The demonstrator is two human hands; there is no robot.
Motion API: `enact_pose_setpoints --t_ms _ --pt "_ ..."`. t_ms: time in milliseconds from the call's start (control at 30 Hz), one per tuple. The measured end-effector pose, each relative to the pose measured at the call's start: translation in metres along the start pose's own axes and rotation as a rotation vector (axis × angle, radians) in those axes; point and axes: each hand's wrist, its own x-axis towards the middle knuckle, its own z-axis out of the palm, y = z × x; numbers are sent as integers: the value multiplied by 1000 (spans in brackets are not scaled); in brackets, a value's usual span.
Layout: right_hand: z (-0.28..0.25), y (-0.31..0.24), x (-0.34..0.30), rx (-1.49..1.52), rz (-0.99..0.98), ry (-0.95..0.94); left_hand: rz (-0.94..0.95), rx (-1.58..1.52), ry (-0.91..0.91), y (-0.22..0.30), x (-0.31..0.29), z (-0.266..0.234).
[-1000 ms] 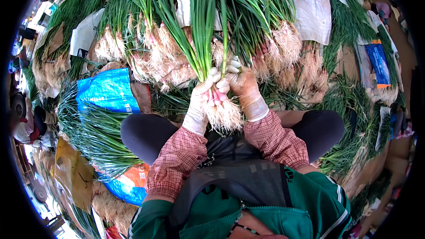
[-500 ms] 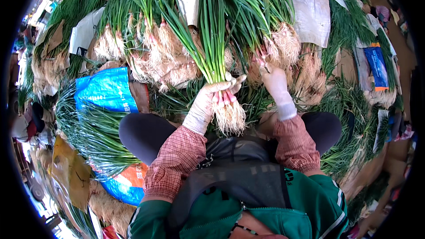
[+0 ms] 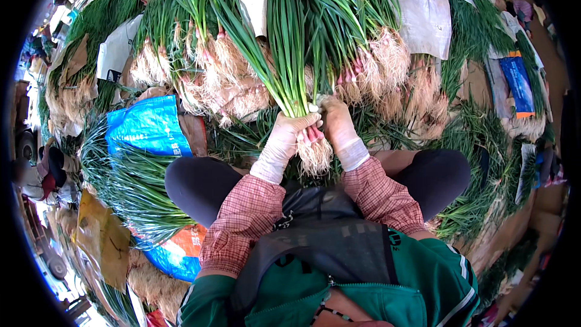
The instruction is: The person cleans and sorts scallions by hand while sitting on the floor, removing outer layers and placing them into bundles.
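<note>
1. The bunch of green onions is upright in front of the person's lap, between the two knees, its roots toward the body and its leaves pointing away.
2. Its leaves are long, flat and deep green, turning pale yellow-green lower down; the small bulbs are pink, and the roots hang in a cream-coloured, shaggy tuft.
3. The left hand, in a pale glove, is clamped around the stems just above the bulbs.
4. The right hand, also gloved, is just beside the bunch with its fingers bent; whether it grips a stem, I cannot tell.
5. Beyond the hands lies a heap of onions, its roots facing the person. The bunch's leaves overlap it, so their tips are hard to separate.
6. A white sheet is beside the upper leaves, and a white sack covers part of the onions farther right.
7. To the left, a blue plastic sheet lies by a pile of leaves, with a yellow bag nearer the body.
</note>
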Motion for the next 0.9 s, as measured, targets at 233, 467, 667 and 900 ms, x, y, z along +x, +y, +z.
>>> enact_pose_setpoints --t_ms 233,467,667,900 --pt "-28 -27 -31 -1294 0 -494 -74 -18 -99 12 -5 -12" --pt "-34 -35 42 -1480 -32 150 -127 -389 -426 17 -2 -10" --pt "-24 -54 9 -1461 -63 178 104 -767 -737 42 -20 -14" --pt "-35 -73 -2 -1613 -280 155 17 -816 -758 22 -16 -13"
